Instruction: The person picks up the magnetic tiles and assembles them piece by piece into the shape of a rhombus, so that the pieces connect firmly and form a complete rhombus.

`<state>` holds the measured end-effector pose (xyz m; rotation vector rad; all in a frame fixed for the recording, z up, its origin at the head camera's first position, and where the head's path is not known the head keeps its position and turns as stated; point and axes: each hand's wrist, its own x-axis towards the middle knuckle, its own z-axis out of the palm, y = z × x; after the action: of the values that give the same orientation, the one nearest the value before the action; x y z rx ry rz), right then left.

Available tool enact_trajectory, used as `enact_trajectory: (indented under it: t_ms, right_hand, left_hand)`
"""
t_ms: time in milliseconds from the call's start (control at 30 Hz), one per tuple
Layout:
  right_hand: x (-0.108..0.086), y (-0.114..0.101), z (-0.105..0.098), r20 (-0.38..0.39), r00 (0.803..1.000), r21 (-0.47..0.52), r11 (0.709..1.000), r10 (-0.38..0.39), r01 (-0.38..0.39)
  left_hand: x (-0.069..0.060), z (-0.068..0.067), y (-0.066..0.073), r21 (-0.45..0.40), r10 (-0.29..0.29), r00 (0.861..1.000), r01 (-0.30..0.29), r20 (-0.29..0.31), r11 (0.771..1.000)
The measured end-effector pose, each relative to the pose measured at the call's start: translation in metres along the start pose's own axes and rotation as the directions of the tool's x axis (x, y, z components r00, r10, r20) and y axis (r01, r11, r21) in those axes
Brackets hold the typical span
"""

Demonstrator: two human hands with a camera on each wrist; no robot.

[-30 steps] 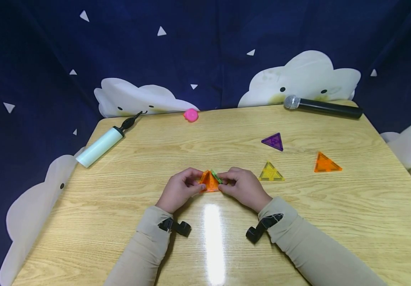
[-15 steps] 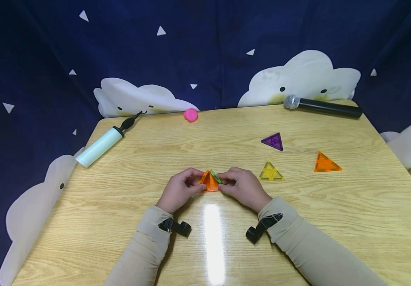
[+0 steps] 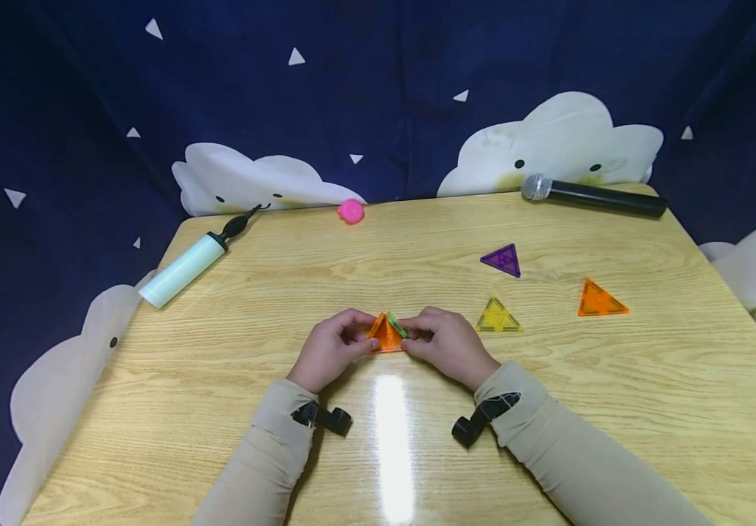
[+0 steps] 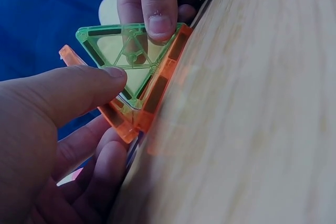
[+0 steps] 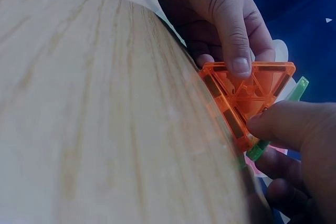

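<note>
At the table's middle, my left hand pinches a see-through orange triangular magnetic tile between thumb and fingers. Opposite it, my right hand pinches a green triangular magnetic tile. Both held tiles tilt inward, and their top corners nearly meet in the head view. Between and below them, another orange tile lies along the tabletop. The left wrist view shows the lower corners of the tiles close together. My fingers cover parts of both held tiles.
To the right lie a yellow triangular tile, a purple one and an orange one. A microphone, a pink round object and a pale blue hand pump lie farther back on the wooden table.
</note>
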<state>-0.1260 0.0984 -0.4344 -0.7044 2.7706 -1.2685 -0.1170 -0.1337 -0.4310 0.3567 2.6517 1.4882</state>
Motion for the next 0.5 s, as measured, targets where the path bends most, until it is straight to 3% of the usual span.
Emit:
enact_trajectory:
  t_ms: [500]
  right_hand:
    - [-0.0005, 0.0002, 0.0003, -0.007, 1.000, 0.009, 1.000, -0.003, 0.003]
  left_hand:
    - [-0.0001, 0.0002, 0.0010, 0.008, 0.000, 1.000, -0.001, 0.005, 1.000]
